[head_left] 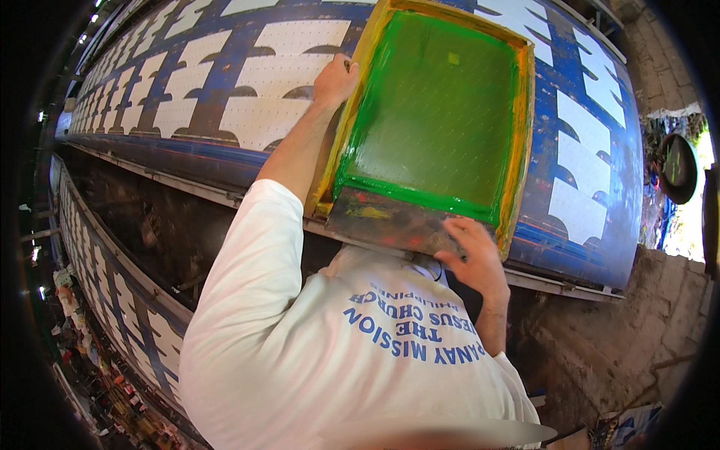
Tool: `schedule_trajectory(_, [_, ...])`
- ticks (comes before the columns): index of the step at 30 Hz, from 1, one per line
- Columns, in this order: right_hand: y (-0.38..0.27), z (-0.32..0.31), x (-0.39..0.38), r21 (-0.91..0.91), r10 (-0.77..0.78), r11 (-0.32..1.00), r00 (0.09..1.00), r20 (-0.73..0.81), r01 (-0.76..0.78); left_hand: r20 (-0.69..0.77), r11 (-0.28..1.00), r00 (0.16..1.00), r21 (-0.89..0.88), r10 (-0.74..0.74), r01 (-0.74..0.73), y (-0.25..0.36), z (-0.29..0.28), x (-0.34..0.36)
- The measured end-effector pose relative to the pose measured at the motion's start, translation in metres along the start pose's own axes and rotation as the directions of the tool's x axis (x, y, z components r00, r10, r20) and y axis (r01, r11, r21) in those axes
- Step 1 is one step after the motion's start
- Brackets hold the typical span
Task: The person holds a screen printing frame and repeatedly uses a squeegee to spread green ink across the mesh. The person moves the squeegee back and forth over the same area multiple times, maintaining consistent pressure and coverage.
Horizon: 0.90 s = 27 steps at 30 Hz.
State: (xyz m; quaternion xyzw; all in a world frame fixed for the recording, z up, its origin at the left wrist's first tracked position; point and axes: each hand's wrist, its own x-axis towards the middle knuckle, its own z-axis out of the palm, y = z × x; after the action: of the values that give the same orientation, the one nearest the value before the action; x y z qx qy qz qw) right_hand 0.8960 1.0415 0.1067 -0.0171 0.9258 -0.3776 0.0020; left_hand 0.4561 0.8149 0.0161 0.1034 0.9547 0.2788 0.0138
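Note:
A screen-printing frame [519,142] with yellow-stained wooden sides lies tilted on the long blue table. Its mesh [442,112] is green, with brighter wet-looking green along the edges and one small pale square near the far end. My left hand [335,79] is closed at the frame's outer left side; its fingertips are partly hidden. Over the frame's near end, by a dark paint-spotted strip [382,221], my right hand [476,255] has its fingers apart, with nothing visible in it. The fingertips are slightly blurred.
White cut pieces [281,79] with dotted surfaces lie in rows on the blue table [536,217], on both sides of the frame. A second table [120,277] with similar pieces runs along the left. A dark round object [679,169] stands at the right, beside paved ground.

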Motion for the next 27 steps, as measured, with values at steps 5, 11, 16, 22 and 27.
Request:
schedule_trajectory(5, [-0.031, 0.029, 0.019, -0.138, -0.065, 0.987, 0.988, 0.140, 0.084, -0.009, 0.997, 1.000, -0.083, 0.007, -0.007, -0.014, 0.012, 0.007])
schedule_trajectory(11, [-0.045, 0.040, 0.030, -0.215, -0.118, 0.964, 0.977, 0.175, 0.155, -0.040, 0.986, 0.998, -0.155, 0.049, -0.055, -0.025, 0.026, 0.021])
schedule_trajectory(16, [-0.047, 0.042, 0.040, -0.285, -0.166, 0.940, 0.981, 0.101, 0.188, -0.045, 0.981, 0.997, -0.184, 0.061, -0.068, -0.021, 0.023, 0.016])
schedule_trajectory(22, [-0.039, 0.060, 0.053, -0.485, 0.072, 0.873, 0.997, 0.016, -0.055, -0.086, 0.967, 0.992, -0.231, 0.090, -0.108, -0.021, 0.025, 0.013])
schedule_trajectory(27, [-0.041, 0.073, 0.061, -0.534, 0.138, 0.833, 0.989, -0.054, -0.146, -0.029, 0.972, 0.998, -0.225, 0.060, -0.065, -0.025, 0.022, 0.011])
